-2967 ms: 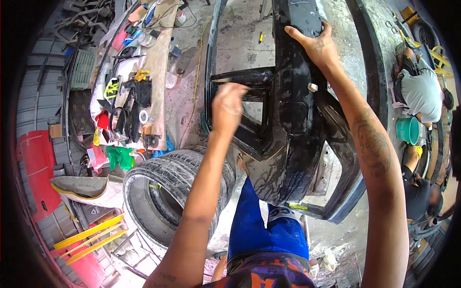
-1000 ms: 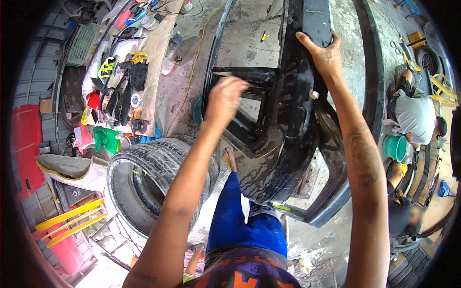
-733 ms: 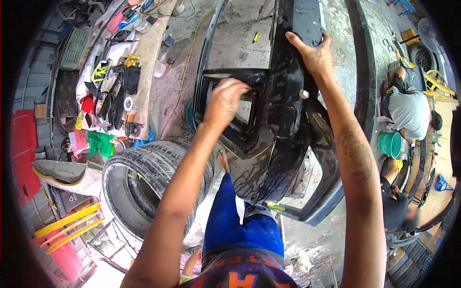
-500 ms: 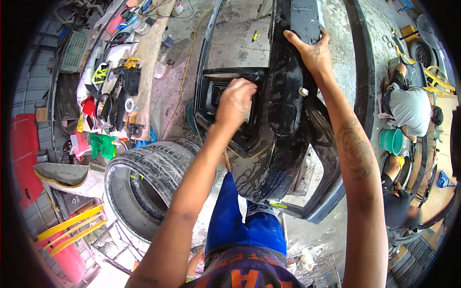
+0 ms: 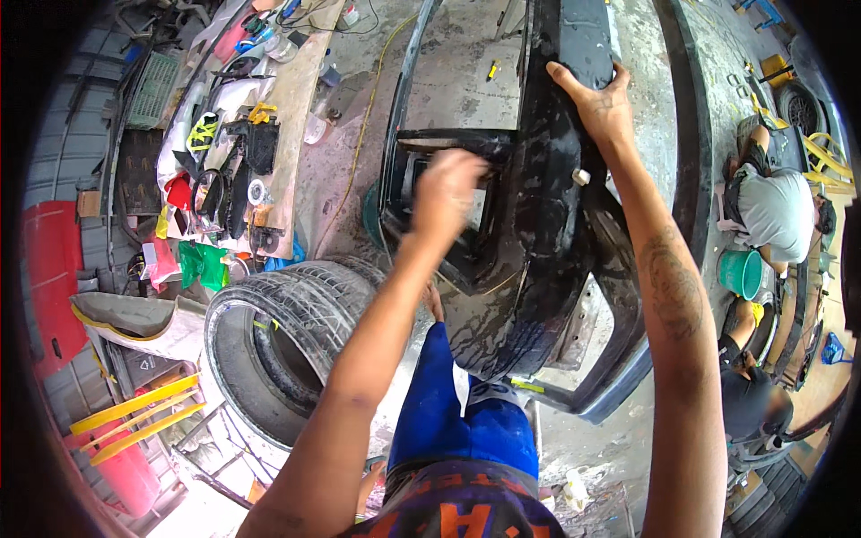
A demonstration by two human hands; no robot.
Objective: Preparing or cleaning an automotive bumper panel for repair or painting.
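A black car bumper [image 5: 538,206], dusty and streaked with wet marks, stretches away in front of me. My right hand [image 5: 603,103] grips its upper part, thumb on the surface and fingers over the right edge. Over the rectangular opening on the bumper's left side is my left hand [image 5: 444,199], blurred, with its fingers curled together. Whatever it may hold is hidden. A small whitish block [image 5: 581,177] sits on the bumper below my right hand.
Worn tyres [image 5: 278,332] stand at my left. Beyond them a workbench [image 5: 291,108] carries tools and parts. A yellow cord [image 5: 359,134] runs along the floor, where a yellow-and-black tool [image 5: 493,70] lies. Two people work at the right near a green bucket [image 5: 739,273].
The whole view has shifted slightly, so the bumper sits a little farther right. My left hand is still moving over the opening; my right hand keeps its place on the bumper.
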